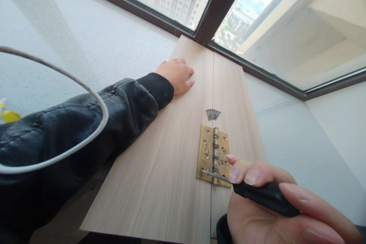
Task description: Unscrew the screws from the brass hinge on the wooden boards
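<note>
A brass hinge (213, 155) lies across the seam between two light wooden boards (160, 167). My right hand (274, 206) grips a black-handled screwdriver (263, 195), and its metal tip rests on the hinge's lower left leaf. Just beyond the hinge sits a small pile of screws (213, 113). My left hand (177, 74), in a black sleeve, presses down on the left board near its far end, fingers together and partly curled.
The boards rest on a white speckled sill below a dark-framed window (220, 4). A white cable (85, 91) loops in front of my left arm. A yellow object (8, 115) sits at the far left edge.
</note>
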Motion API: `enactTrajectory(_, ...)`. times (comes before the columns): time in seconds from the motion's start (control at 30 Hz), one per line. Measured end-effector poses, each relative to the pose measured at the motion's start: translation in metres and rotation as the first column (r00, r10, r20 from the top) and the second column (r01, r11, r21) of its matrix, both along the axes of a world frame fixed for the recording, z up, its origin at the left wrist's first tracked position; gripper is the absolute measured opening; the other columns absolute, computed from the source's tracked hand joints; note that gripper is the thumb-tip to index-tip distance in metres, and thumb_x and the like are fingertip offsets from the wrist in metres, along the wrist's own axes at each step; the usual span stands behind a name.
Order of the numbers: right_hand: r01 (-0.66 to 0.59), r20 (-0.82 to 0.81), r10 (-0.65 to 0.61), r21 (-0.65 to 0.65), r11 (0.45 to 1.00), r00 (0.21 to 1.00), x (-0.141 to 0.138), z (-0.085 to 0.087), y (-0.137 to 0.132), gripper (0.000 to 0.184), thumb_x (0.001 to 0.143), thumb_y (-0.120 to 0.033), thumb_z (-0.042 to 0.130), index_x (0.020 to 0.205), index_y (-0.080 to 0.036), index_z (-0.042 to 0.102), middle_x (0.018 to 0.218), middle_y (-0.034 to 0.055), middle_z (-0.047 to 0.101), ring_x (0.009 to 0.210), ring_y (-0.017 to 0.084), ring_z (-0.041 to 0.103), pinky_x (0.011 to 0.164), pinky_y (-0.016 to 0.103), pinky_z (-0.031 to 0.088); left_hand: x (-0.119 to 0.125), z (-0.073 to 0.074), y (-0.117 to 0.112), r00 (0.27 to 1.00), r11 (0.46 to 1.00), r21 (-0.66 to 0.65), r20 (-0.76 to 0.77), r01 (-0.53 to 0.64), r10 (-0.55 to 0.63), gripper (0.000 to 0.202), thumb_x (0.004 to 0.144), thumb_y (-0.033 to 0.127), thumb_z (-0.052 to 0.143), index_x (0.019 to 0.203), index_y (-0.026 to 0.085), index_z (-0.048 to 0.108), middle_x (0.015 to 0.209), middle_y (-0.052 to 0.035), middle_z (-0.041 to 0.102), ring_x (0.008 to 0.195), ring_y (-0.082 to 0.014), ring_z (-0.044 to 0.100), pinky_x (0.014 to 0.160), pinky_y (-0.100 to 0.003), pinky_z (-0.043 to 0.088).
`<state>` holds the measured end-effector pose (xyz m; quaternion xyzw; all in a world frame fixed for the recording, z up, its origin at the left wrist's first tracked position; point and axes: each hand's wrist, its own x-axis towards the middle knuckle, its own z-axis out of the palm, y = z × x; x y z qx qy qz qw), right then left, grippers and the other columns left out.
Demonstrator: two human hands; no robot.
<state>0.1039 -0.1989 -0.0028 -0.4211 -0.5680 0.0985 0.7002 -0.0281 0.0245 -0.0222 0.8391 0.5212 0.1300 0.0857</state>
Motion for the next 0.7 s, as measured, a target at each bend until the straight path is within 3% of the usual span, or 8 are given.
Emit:
enactTrajectory(0.1,-0.111,-0.133,0.101,-0.070,0.991,0.986,-0.008,0.003,0.005,0.019,0.097,-0.034,0.053,0.095,-0.024,0.069,0.070,-0.0041,0.064,0.061,0.015,0.060,0.060,0.039,0.058,0.000,0.000,0.000,1.000,1.000,0.004,0.003,-0.002,0.002,0.049,0.091,0.047,0.041,0.130,0.025,0.060,0.134,-0.0107,0.054,0.123,-0.0298,0.049,0.101,-0.045,0.039)
enactTrajectory(0.17,-0.221,-0.210,0.198,-0.090,0.971,0.957,-0.013,0.006,0.007,0.025,0.100,-0.036,0.048,0.087,-0.024,0.066,0.060,-0.0054,0.057,0.050,0.012,0.053,0.052,0.033,0.052,0.000,0.000,0.000,1.000,1.000,0.002,0.003,-0.005,0.005,0.049,0.091,0.047,0.041,0.131,0.026,0.060,0.134,-0.0102,0.054,0.123,-0.0295,0.049,0.101,-0.045,0.039)
enactTrajectory(0.23,-0.253,-0.250,0.213,-0.142,0.957,0.945,-0.017,0.010,0.006,0.033,0.101,-0.038,0.044,0.076,-0.023,0.060,0.055,-0.0062,0.050,0.046,0.009,0.045,0.048,0.027,0.043,0.000,0.000,-0.001,1.000,1.000,-0.001,0.002,-0.007,0.007,0.049,0.091,0.047,0.041,0.131,0.026,0.060,0.134,-0.0097,0.054,0.123,-0.0293,0.048,0.101,-0.044,0.039)
enactTrajectory(0.3,-0.195,-0.219,0.149,-0.203,0.960,0.964,-0.019,0.012,0.004,0.036,0.101,-0.037,0.043,0.071,-0.021,0.054,0.057,-0.0060,0.047,0.049,0.009,0.043,0.052,0.028,0.042,0.000,0.000,-0.001,1.000,1.000,-0.008,0.001,-0.010,0.010,0.048,0.091,0.048,0.041,0.130,0.027,0.060,0.135,-0.0090,0.054,0.124,-0.0292,0.048,0.102,-0.044,0.039)
enactTrajectory(0.37,-0.189,-0.155,0.166,-0.146,0.971,0.974,-0.018,0.013,0.000,0.030,0.098,-0.033,0.048,0.072,-0.021,0.054,0.060,-0.0058,0.046,0.054,0.010,0.045,0.058,0.030,0.046,0.001,0.001,-0.001,1.000,1.000,-0.011,0.003,-0.011,0.011,0.049,0.091,0.048,0.041,0.130,0.027,0.060,0.136,-0.0090,0.053,0.124,-0.0295,0.048,0.102,-0.045,0.038)
enactTrajectory(0.5,-0.156,-0.069,0.149,-0.111,0.982,0.987,-0.004,0.007,-0.002,0.008,0.088,-0.029,0.066,0.083,-0.023,0.067,0.076,-0.0028,0.054,0.073,0.013,0.054,0.072,0.032,0.052,0.001,0.002,-0.001,1.000,1.000,-0.013,0.004,-0.005,0.006,0.050,0.091,0.047,0.040,0.131,0.025,0.059,0.138,-0.0105,0.051,0.125,-0.0311,0.047,0.103,-0.047,0.038)
enactTrajectory(0.63,-0.180,-0.084,0.175,-0.051,0.982,0.981,0.010,0.000,-0.001,0.016,0.088,-0.035,0.067,0.099,-0.025,0.074,0.079,-0.0030,0.063,0.069,0.012,0.059,0.080,0.035,0.056,0.000,0.002,-0.002,1.000,1.000,-0.017,0.000,0.006,-0.006,0.052,0.091,0.046,0.039,0.133,0.023,0.058,0.139,-0.0124,0.050,0.126,-0.0336,0.047,0.102,-0.050,0.038)
enactTrajectory(0.7,-0.209,-0.124,0.197,-0.091,0.974,0.972,0.014,0.001,-0.001,0.020,0.089,-0.037,0.065,0.102,-0.025,0.074,0.081,-0.0029,0.069,0.070,0.014,0.063,0.088,0.041,0.056,0.000,0.002,-0.002,1.000,1.000,-0.015,-0.001,0.008,-0.008,0.052,0.091,0.046,0.039,0.134,0.023,0.058,0.139,-0.0132,0.050,0.126,-0.0342,0.047,0.102,-0.051,0.038)
